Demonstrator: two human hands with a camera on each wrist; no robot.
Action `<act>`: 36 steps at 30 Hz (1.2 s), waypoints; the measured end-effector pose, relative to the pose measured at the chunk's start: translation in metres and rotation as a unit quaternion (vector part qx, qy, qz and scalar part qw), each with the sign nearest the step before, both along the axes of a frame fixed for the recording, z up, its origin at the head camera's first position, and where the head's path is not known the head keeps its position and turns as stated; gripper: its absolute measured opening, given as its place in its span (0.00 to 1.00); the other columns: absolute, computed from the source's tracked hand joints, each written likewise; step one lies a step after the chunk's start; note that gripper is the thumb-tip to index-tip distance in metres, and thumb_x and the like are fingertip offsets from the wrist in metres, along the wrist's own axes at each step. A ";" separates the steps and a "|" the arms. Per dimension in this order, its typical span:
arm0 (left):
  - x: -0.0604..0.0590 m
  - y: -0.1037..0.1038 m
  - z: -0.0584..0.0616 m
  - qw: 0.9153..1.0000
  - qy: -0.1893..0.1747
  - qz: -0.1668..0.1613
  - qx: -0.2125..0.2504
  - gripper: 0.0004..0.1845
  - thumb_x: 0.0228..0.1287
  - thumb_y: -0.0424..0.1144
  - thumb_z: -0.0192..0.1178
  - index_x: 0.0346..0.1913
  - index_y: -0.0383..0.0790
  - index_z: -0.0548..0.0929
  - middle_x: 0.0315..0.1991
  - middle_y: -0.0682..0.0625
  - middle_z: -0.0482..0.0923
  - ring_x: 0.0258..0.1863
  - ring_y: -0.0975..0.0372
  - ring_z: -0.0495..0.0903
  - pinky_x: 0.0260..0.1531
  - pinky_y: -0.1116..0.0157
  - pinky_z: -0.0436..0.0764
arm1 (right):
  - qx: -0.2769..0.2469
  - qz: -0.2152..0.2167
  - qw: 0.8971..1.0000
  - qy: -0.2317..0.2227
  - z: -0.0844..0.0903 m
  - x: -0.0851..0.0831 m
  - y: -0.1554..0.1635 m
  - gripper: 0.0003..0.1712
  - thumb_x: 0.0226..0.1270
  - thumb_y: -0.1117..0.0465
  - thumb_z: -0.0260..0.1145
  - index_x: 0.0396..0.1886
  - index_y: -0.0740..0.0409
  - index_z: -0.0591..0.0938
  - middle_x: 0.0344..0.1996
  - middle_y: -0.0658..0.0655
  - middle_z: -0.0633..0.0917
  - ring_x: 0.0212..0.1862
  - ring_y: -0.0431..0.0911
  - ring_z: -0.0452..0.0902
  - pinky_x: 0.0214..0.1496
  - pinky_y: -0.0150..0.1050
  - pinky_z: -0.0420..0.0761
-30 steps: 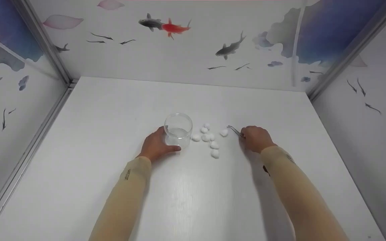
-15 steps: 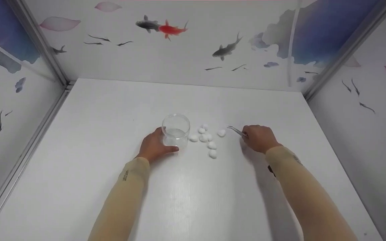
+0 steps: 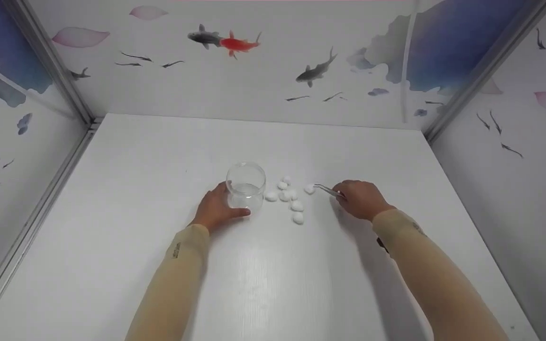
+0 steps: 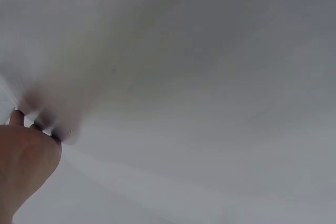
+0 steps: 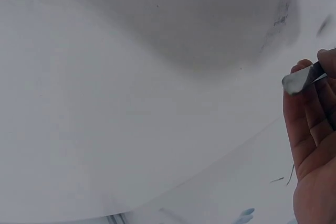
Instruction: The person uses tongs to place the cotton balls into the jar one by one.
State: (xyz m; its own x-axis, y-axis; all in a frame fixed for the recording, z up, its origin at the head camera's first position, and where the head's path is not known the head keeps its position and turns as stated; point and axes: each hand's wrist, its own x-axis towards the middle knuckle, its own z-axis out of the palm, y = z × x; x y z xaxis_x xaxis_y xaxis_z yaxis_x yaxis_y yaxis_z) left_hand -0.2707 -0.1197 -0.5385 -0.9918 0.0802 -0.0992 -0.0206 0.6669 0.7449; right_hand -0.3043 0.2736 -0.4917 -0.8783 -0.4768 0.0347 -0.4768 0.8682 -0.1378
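A clear round jar [image 3: 246,189] stands on the white table, and my left hand [image 3: 217,208] holds it from the left, fingers behind and thumb along the front. My right hand [image 3: 360,198] pinches metal bent-tip tweezers [image 3: 328,190] that point left. Their tips are at a cotton ball [image 3: 309,189]; whether they grip it is too small to tell. Several other white cotton balls [image 3: 296,205] lie loose between the jar and the tweezers. In the right wrist view the tweezers' wide end [image 5: 298,81] sticks out of the fingers. The left wrist view has part of my left hand [image 4: 26,156].
The white table [image 3: 150,147] is bounded by a back wall [image 3: 235,85] printed with fish and by side panels [image 3: 500,189]. Grey metal rails [image 3: 59,71] run along the corners.
The tweezers have moved left to the nearest cotton ball after a slight shift right. The left hand still holds the jar. The whole head view has drifted a little.
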 end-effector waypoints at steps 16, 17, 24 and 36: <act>0.000 -0.002 -0.007 1.000 -0.021 0.009 0.003 0.57 0.44 0.57 0.80 0.76 0.44 0.62 0.74 0.46 0.62 0.76 0.48 0.51 0.76 0.51 0.45 | -0.002 0.021 1.000 0.012 -0.001 0.005 -0.005 0.12 0.67 0.64 0.68 0.49 0.57 0.87 0.37 0.52 0.87 0.38 0.47 0.83 0.41 0.46 0.84; 0.000 -0.002 -0.007 1.000 -0.022 0.009 0.001 0.57 0.44 0.57 0.79 0.76 0.44 0.62 0.75 0.46 0.61 0.76 0.48 0.51 0.76 0.51 0.45 | -0.003 0.024 1.000 0.014 -0.001 0.006 -0.005 0.12 0.67 0.64 0.69 0.49 0.57 0.87 0.38 0.52 0.87 0.38 0.47 0.84 0.42 0.46 0.85; -0.002 -0.005 -0.007 0.999 -0.036 0.006 -0.001 0.58 0.45 0.59 0.78 0.77 0.46 0.60 0.76 0.46 0.58 0.77 0.44 0.45 0.75 0.47 0.46 | -0.001 0.049 0.998 0.034 0.001 0.006 -0.008 0.12 0.66 0.65 0.69 0.49 0.58 0.87 0.35 0.52 0.87 0.37 0.47 0.84 0.41 0.46 0.85; -0.001 -0.007 -0.007 0.999 -0.043 0.004 -0.002 0.57 0.46 0.59 0.78 0.78 0.48 0.59 0.77 0.47 0.56 0.77 0.45 0.43 0.75 0.48 0.45 | 0.035 0.056 0.997 0.051 -0.004 0.005 -0.018 0.10 0.65 0.67 0.70 0.45 0.59 0.88 0.33 0.55 0.87 0.35 0.51 0.84 0.39 0.48 0.86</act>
State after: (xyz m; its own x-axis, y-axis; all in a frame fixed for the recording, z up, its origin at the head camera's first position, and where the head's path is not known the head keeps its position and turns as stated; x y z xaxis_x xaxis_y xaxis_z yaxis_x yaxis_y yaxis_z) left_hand -0.2714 -0.1263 -0.5452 -0.9804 0.0707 -0.1840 -0.0900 0.6698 0.7370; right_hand -0.2992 0.2561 -0.4960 -0.8129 -0.5764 0.0835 -0.5799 0.8143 -0.0247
